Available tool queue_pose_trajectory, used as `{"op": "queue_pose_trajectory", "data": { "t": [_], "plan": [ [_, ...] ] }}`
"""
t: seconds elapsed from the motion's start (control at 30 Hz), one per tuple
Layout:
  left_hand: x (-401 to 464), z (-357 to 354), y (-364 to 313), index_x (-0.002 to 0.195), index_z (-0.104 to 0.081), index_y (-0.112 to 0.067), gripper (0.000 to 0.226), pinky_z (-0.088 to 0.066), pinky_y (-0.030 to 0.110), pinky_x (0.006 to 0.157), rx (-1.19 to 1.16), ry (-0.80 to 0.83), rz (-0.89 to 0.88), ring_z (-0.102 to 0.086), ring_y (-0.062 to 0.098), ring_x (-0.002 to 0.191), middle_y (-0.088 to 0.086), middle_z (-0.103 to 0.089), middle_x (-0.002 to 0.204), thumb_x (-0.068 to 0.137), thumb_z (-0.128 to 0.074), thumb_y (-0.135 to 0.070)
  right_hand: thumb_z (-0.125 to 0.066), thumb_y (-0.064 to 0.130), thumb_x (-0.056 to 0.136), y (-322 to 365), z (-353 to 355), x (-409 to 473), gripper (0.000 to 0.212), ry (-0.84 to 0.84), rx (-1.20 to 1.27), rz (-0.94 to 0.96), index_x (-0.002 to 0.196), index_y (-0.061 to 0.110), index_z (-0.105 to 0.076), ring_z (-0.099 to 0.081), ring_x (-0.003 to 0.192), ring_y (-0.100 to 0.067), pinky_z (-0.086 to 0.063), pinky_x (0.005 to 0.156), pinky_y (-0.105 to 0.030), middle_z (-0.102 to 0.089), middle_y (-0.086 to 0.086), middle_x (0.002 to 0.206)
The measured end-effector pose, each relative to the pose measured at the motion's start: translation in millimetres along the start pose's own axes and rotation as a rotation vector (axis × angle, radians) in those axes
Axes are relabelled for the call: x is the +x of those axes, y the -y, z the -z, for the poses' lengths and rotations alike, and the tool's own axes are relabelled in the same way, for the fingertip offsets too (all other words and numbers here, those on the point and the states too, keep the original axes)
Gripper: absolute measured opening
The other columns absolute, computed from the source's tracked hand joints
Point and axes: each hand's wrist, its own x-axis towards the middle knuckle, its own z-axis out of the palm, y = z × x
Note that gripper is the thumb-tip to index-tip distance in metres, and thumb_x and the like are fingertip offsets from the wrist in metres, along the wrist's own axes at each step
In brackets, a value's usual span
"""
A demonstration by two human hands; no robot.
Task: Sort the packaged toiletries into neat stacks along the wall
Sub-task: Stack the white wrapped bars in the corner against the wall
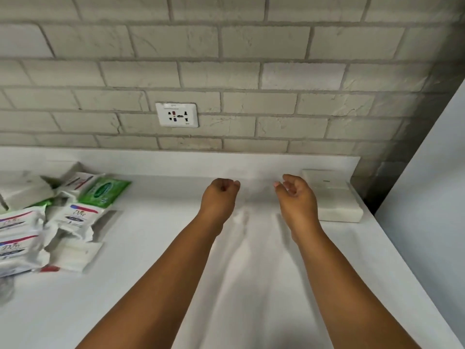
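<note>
**Both your hands empty over the counter, packets heaped at the left edge**

Your left hand and right hand reach out side by side over the middle of the white counter, close to its back edge by the brick wall. Neither hand holds anything. Your left hand's fingers are curled in with the fingertips gathered; your right hand's fingers hang loosely curled, palm turned inward.

The packaged toiletries lie in a loose heap at the counter's left edge: several white Dove packets overlapping at odd angles, a green packet tilted on top toward the back, and a plain white packet at the front of the heap.

In the back right corner, a stack of white packets sits squared against the counter's raised back edge, just beside your right hand.

A wall socket sits in the brick above the counter
</note>
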Motion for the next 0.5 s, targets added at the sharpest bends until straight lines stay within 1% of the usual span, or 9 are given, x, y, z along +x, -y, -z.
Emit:
{"op": "queue_pose_trajectory", "data": {
  "t": [0.1, 0.2, 0.3, 0.4, 0.5],
  "plan": [
    [-8, 47, 2, 0.102, -0.060, -0.019, 0.021, -0.051, 0.034, 0.086, -0.018, -0.073, -0.007, -0.056, 0.017, 0.084, -0.007, -0.057, 0.087, 0.093, -0.055, -0.038, -0.063, 0.031, 0.090, 12, -40, -24, 0.036, 0.099, 0.031, -0.007, 0.124, 0.021, -0.057, -0.058, 0.108, -0.015, -0.041, 0.086, -0.022, -0.060, 0.002, 0.120],
    [-13, 94, 6, 0.101, -0.061, -0.022, 0.020, -0.052, 0.035, 0.090, -0.031, -0.142, -0.020, -0.059, 0.018, 0.093, -0.007, -0.060, 0.094, 0.092, -0.056, -0.039, -0.064, 0.031, 0.089, 22, -76, -46, 0.033, 0.179, 0.068, -0.008, 0.120, 0.022, -0.058, -0.059, 0.104, -0.013, -0.041, 0.083, -0.022, -0.061, 0.003, 0.115],
    [-17, 148, 13, 0.099, -0.062, -0.023, 0.018, -0.052, 0.037, 0.092, -0.029, -0.213, -0.053, -0.059, 0.017, 0.097, -0.010, -0.061, 0.098, 0.091, -0.058, -0.039, -0.064, 0.033, 0.089, 30, -115, -68, 0.031, 0.258, 0.081, -0.029, 0.118, 0.024, -0.059, -0.059, 0.102, -0.012, -0.046, 0.085, -0.025, -0.062, 0.005, 0.113],
    [-17, 213, 24, 0.093, -0.063, -0.024, 0.015, -0.051, 0.035, 0.085, -0.013, -0.274, -0.081, -0.058, 0.016, 0.087, -0.012, -0.060, 0.090, 0.090, -0.060, -0.037, -0.065, 0.033, 0.088, 40, -160, -93, 0.027, 0.324, 0.093, -0.045, 0.114, 0.026, -0.060, -0.060, 0.099, -0.011, -0.049, 0.087, -0.030, -0.062, 0.005, 0.112],
    [-16, 281, 36, 0.090, -0.063, -0.022, 0.013, -0.046, 0.029, 0.074, 0.043, -0.328, -0.117, -0.056, 0.014, 0.075, -0.011, -0.062, 0.087, 0.090, -0.061, -0.035, -0.064, 0.030, 0.089, 50, -206, -118, 0.026, 0.372, 0.121, -0.076, 0.114, 0.024, -0.060, -0.058, 0.097, -0.011, -0.046, 0.083, -0.028, -0.062, 0.005, 0.109]
  ]
}}
